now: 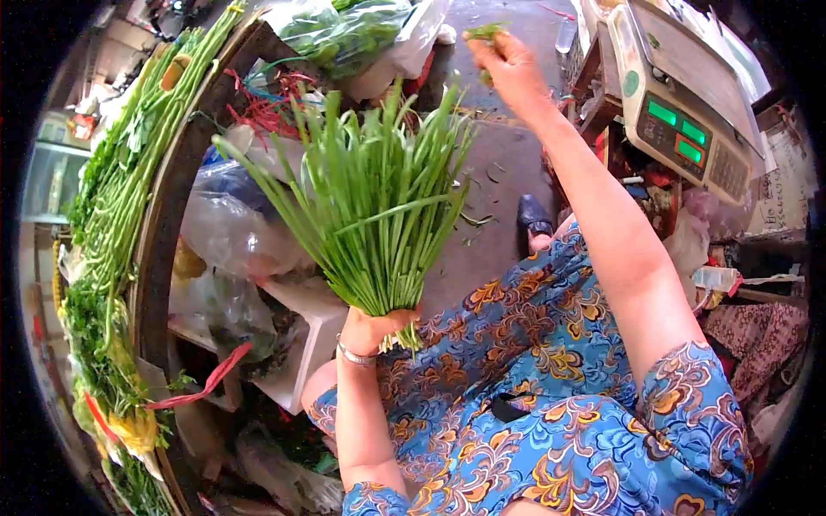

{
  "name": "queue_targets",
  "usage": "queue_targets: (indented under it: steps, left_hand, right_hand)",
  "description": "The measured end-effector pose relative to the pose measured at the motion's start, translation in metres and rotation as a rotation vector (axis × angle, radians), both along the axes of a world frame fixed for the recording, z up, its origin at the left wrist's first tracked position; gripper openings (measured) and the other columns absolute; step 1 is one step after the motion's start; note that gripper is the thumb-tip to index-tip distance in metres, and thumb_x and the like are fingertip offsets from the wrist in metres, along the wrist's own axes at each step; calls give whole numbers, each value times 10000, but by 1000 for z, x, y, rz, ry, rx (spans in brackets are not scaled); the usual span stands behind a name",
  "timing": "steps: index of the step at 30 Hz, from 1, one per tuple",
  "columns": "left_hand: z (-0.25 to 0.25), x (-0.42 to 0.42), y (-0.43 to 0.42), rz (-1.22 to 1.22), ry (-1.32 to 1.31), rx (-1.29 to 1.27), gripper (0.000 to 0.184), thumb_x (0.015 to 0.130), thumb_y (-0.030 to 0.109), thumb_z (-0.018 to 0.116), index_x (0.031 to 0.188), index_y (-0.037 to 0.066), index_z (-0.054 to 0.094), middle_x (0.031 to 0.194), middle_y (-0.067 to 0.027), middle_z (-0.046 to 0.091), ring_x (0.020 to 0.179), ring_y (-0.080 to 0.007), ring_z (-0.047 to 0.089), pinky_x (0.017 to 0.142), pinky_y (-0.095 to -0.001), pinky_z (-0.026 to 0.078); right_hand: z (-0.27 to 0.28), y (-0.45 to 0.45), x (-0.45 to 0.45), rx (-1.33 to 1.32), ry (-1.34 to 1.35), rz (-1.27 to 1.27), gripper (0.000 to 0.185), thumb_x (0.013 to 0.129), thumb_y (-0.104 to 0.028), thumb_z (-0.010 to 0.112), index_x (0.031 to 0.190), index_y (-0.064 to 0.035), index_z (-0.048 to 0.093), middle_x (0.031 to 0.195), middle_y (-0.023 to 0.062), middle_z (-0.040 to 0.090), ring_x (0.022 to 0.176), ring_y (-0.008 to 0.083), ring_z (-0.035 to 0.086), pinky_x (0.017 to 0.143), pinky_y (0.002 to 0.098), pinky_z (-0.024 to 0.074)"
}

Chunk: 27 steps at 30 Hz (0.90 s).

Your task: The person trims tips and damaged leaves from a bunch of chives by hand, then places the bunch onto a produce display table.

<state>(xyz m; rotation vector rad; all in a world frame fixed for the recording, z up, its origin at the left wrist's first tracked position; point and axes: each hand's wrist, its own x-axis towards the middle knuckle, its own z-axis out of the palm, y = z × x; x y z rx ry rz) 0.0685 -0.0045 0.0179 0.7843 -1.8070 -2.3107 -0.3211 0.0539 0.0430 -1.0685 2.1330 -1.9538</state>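
My left hand (375, 328) is wrapped round the lower stalks of a thick bunch of garlic chives (379, 215). The flat green leaves fan upward, and the short cut ends stick out below my fist. Farther out at the upper right, my right hand (511, 76) is raised over the floor, fingers closed. Between its fingers are some small green leaf scraps (485, 33), partly hidden by the hand. A gap separates the right hand from the bunch.
Long green stalks (129, 181) lie along the wooden counter edge (153, 258) on the left. Plastic bags of greens (344, 39) stand at the back. A digital scale (680, 112) with lit green displays is at the right. Leaf bits (475, 220) litter the floor (508, 163).
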Motion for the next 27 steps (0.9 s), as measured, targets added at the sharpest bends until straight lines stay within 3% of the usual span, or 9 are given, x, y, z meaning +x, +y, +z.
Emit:
queue_targets:
  steps: [4, 5, 6, 9, 13, 16, 20, 21, 27]
  left_hand:
    - [5, -3, 5, -57, -66, -205, 314, 650, -1, 694, 958, -18, 642, 806, -73, 664, 704, -186, 632, 623, -291, 503]
    - [6, -3, 6, -8, -65, -32, 320, 647, 20, 701, 959, -18, 641, 803, -78, 662, 704, -190, 632, 620, -299, 506]
    - [6, -2, 6, 41, -65, 140, 328, 644, 41, 709, 960, -19, 640, 800, -82, 661, 703, -194, 633, 616, -306, 509]
    - [1, 0, 1, -21, -15, 159, 349, 636, 51, 709, 967, -30, 632, 797, -103, 658, 697, -207, 633, 614, -329, 519]
    - [-4, 2, 0, -53, 54, 238, 377, 641, 68, 714, 988, -41, 613, 794, -134, 652, 696, -229, 635, 614, -339, 525]
    - [1, -2, 4, -51, 89, 349, 405, 660, 82, 725, 1023, -43, 598, 787, -149, 647, 687, -244, 636, 611, -347, 527]
    - [-4, -1, 4, -80, 65, 340, 431, 654, 85, 727, 1038, -49, 585, 774, -157, 640, 672, -243, 631, 604, -347, 524]
    - [-4, -1, 5, -74, 71, 360, 427, 653, 83, 726, 1034, -50, 586, 774, -157, 639, 672, -243, 630, 602, -347, 522]
    - [-4, 1, 9, -45, 58, 378, 447, 640, 70, 723, 1044, -53, 577, 769, -158, 630, 659, -244, 618, 584, -343, 512]
  right_hand:
    - [14, 5, 15, 76, -219, 253, 521, 936, -522, 582, 1308, -156, 582, 1131, -19, 639, 814, 60, 569, 679, 233, 437]
    - [13, 6, 10, 152, -209, 329, 691, 880, -654, 564, 1339, -137, 551, 1179, -14, 621, 871, 81, 564, 714, 253, 443]
    - [16, 9, 15, 151, -212, 324, 691, 880, -654, 564, 1339, -137, 551, 1179, -14, 621, 871, 81, 564, 714, 253, 443]
    - [27, 14, 25, 324, -291, 438, 916, 786, -805, 519, 1382, -109, 506, 1259, 20, 577, 946, 120, 534, 749, 276, 440]
    - [16, 8, 34, 432, -138, 458, 840, 844, -777, 464, 1474, -225, 398, 1237, -7, 560, 894, 115, 535, 692, 271, 429]
    - [21, 9, 41, 390, -262, 633, 803, 868, -756, 450, 1474, -233, 392, 1210, -6, 576, 871, 111, 536, 651, 272, 419]
    - [18, 3, 40, 400, -385, 634, 565, 943, -623, 482, 1234, -157, 615, 917, -64, 649, 702, 43, 508, 583, 212, 372]
    - [16, 1, 41, 316, -422, 559, 434, 964, -515, 544, 1021, -107, 684, 789, -97, 593, 655, 19, 452, 569, 210, 357]
    - [4, -4, 31, 143, -96, 351, 391, 965, -403, 601, 949, -22, 687, 758, -77, 517, 698, 38, 420, 611, 245, 376]
